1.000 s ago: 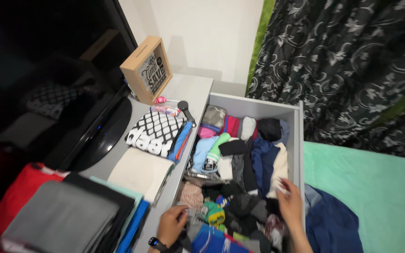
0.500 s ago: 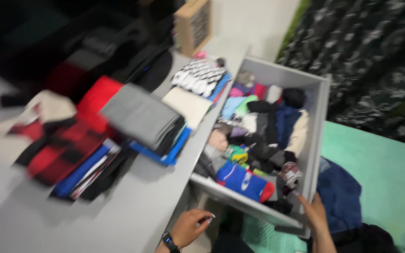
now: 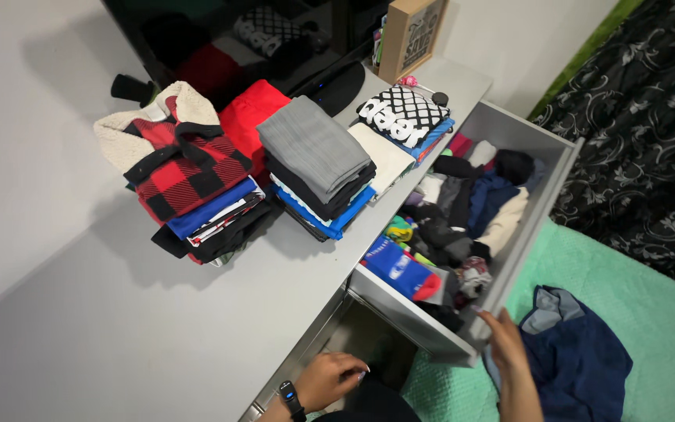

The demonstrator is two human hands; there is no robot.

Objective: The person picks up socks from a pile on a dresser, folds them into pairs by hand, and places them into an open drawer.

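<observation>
Presently: grey dresser top point(image 3: 142, 328), folded stacks at 11 o'clock; open drawer point(image 3: 544, 203) at 2 o'clock, crammed with socks point(image 3: 451, 227); mint bedspread point(image 3: 650, 305), navy garment point(image 3: 580, 355). Right hand point(image 3: 505, 344), open and flat, touches the drawer's front corner; push squarely, I'd judge. Left hand point(image 3: 333, 379), loosely curled, holds nothing.

The grey drawer point(image 3: 423, 324) stands pulled open, crammed with jumbled socks and small clothes.

Hands withdrawn from the drawer
The right hand point(image 3: 505, 344), earlier among the clothes, is now held at the drawer point(image 3: 400, 309)'s near right corner; the left hand point(image 3: 333, 379) has been lowered below its front.
</observation>
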